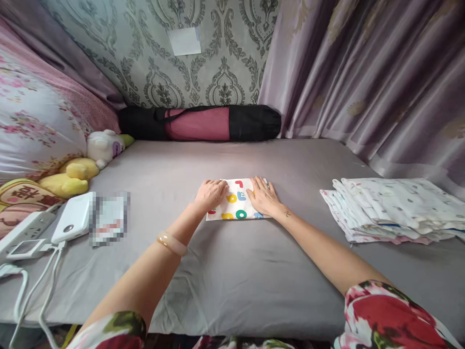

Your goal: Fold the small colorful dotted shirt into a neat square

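Note:
A small folded white cloth (236, 203) with coloured shapes lies on the grey bed sheet (232, 271) in the middle. My left hand (210, 194) rests on its left edge with the fingers curled down on the fabric. On the cloth's right part my right hand (264, 196) lies flat, fingers stretched out. A pale bangle (172, 244) is on my left wrist.
A stack of folded patterned cloths (392, 208) lies at the right. A black and pink roll bag (199, 123) is against the back wall. Plush toys (83, 165), a white power bank (72, 218) and cables (32, 291) are at the left. Curtains (381, 72) hang at the right.

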`<control>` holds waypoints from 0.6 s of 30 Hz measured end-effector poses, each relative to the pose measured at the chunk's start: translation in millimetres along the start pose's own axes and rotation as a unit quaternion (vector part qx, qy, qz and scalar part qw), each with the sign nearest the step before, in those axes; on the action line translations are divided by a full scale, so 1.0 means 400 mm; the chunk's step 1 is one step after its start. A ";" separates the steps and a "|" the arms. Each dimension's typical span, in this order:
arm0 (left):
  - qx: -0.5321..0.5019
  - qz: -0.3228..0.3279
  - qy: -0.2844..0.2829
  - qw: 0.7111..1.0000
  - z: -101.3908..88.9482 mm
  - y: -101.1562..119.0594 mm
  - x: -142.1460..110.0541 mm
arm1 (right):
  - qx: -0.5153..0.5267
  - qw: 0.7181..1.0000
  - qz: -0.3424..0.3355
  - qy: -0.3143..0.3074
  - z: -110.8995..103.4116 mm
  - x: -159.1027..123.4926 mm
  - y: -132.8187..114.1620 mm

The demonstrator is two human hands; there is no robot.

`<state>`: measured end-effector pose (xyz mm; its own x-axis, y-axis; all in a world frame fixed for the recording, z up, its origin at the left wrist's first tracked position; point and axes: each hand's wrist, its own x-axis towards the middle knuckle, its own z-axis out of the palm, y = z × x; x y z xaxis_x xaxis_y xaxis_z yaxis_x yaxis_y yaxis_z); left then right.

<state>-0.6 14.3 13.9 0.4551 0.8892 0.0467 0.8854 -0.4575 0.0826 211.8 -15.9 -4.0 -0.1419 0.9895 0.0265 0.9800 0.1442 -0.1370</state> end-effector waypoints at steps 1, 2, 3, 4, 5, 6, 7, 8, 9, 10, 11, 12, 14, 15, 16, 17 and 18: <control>-0.004 -0.012 -0.030 0.999 -0.017 -0.008 0.021 | -0.009 1.000 -0.008 0.006 -0.004 0.007 0.008; -0.006 -0.022 -0.060 0.998 -0.034 -0.016 0.045 | -0.016 1.000 -0.019 0.008 -0.013 0.015 0.015; -0.007 -0.031 -0.089 0.996 -0.049 -0.024 0.069 | -0.024 0.999 -0.029 0.005 -0.026 0.024 0.021; -0.005 -0.037 -0.115 0.993 -0.062 -0.030 0.093 | -0.029 0.999 -0.038 -0.004 -0.042 0.036 0.027; -0.003 -0.041 -0.140 0.989 -0.072 -0.034 0.115 | -0.032 0.998 -0.045 -0.021 -0.062 0.051 0.032; -0.001 -0.045 -0.162 0.986 -0.081 -0.038 0.137 | -0.035 0.997 -0.049 -0.047 -0.083 0.068 0.036; 0.000 -0.048 -0.182 0.982 -0.086 -0.039 0.156 | -0.039 0.995 -0.050 -0.076 -0.104 0.087 0.039; 0.001 -0.050 -0.198 0.979 -0.090 -0.040 0.173 | -0.046 0.992 -0.048 -0.106 -0.123 0.109 0.040; 0.003 -0.051 -0.210 0.976 -0.092 -0.039 0.188 | -0.054 0.989 -0.044 -0.134 -0.139 0.131 0.040; 0.007 -0.054 -0.222 0.974 -0.092 -0.038 0.202 | -0.062 0.985 -0.039 -0.158 -0.152 0.153 0.037; 0.012 -0.058 -0.233 0.971 -0.091 -0.036 0.214 | -0.071 0.981 -0.033 -0.179 -0.159 0.174 0.031; 0.017 -0.063 -0.243 0.968 -0.088 -0.034 0.226 | -0.079 0.977 -0.025 -0.196 -0.163 0.195 0.024; 0.029 -0.068 -0.263 0.962 -0.081 -0.031 0.250 | -0.092 0.967 -0.012 -0.235 -0.160 0.231 0.007; 0.034 -0.068 -0.274 0.959 -0.076 -0.030 0.261 | -0.098 0.961 -0.008 -0.257 -0.155 0.246 -0.002; 0.038 -0.067 -0.284 0.956 -0.071 -0.029 0.272 | -0.104 0.955 -0.006 -0.276 -0.149 0.260 -0.010; 0.042 -0.064 -0.293 0.953 -0.066 -0.028 0.283 | -0.110 0.950 -0.005 -0.292 -0.142 0.271 -0.016; 0.044 -0.061 -0.298 0.951 -0.061 -0.028 0.292 | -0.115 0.946 -0.005 -0.303 -0.136 0.281 -0.021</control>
<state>40.2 123.1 42.7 0.2971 0.7918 -0.5336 0.9278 -0.3715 -0.0347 195.3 93.7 53.9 -0.1365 0.8206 -0.5550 0.9728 0.2169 0.0815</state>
